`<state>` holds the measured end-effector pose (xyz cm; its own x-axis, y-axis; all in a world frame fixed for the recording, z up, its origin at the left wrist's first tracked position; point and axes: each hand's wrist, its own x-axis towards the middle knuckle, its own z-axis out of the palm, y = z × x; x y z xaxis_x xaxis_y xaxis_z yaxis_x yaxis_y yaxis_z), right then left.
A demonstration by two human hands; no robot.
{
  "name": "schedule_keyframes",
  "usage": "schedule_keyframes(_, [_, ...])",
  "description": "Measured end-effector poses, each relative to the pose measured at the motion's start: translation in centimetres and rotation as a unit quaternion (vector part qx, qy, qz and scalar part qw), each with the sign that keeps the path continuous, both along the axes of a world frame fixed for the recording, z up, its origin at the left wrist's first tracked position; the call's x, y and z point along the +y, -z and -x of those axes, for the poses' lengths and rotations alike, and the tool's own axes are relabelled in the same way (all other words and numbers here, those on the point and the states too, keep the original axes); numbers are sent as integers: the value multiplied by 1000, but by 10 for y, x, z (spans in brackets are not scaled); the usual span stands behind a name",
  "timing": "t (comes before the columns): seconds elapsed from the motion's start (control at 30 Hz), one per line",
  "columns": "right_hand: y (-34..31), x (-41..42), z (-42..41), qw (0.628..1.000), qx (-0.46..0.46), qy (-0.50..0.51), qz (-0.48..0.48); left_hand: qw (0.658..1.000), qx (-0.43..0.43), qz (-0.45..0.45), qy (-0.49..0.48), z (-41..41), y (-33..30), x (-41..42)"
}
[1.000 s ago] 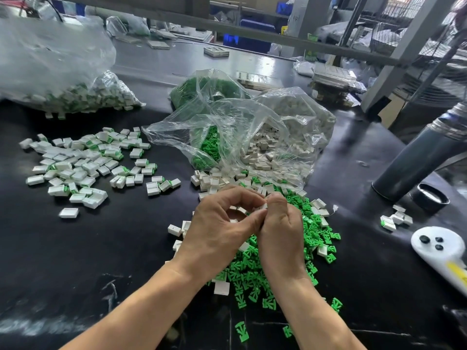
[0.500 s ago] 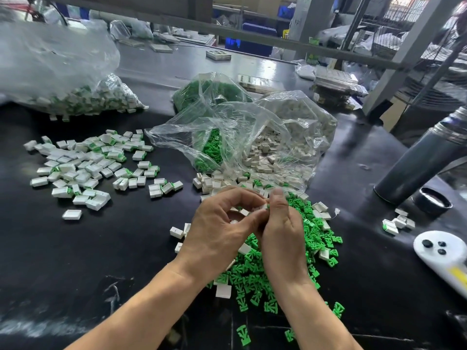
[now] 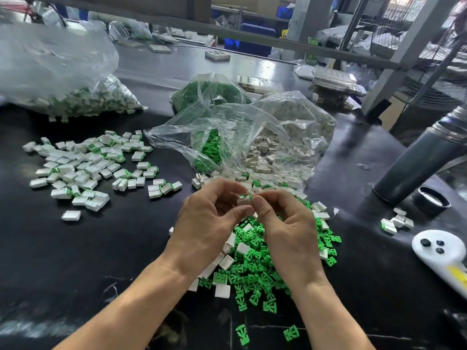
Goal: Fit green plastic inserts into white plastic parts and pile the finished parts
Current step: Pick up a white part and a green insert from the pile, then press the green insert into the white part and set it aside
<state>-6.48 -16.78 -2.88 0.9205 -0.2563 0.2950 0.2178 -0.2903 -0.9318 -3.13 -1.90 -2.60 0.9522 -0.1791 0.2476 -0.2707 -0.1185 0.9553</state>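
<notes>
Pinching one tiny white part (image 3: pixel 244 200) with a green insert (image 3: pixel 250 197) between them above the desk (image 3: pixel 101 248), both hands, left (image 3: pixel 212 223) and right (image 3: pixel 285 223), grip its hard, light, probably slippery sides.

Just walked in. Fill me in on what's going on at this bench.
A person is assembling small parts over a black table. Both the left hand and the right hand pinch one small white plastic part with a green insert between their fingertips. Loose green plastic inserts lie heaped beneath the hands. A spread of finished white-and-green parts lies to the left.
</notes>
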Motion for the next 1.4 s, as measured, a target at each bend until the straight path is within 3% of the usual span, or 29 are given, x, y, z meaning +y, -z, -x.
schedule_keyframes(0.3, [8, -1, -3, 998, 42, 45, 35, 973, -131, -185, -53, 0, 1, 2])
schedule_keyframes(0.5, [9, -9, -4, 992, 53, 90, 75, 941, -65, -315, -107, -17, 5, 25])
schedule_keyframes(0.73, [10, -11, -3, 986, 84, 85, 114, 865, -53, -403, -295, -47, -1, 65])
schedule_keyframes(0.83, [9, -15, -4, 984, 94, 97, 115, 888, -51, -373, -265, -46, -1, 63])
schedule_keyframes(1.0, [4, -21, -4, 977, 106, 125, 135, 943, -13, -317, -106, -27, 2, 39])
schedule_keyframes(1.23, [-3, -28, -2, 956, 138, 126, 224, 941, -61, -332, -33, -16, 8, 20])
schedule_keyframes(1.4, [-8, -29, 1, 934, 179, 94, 296, 905, -150, -397, -25, -15, 15, 3])
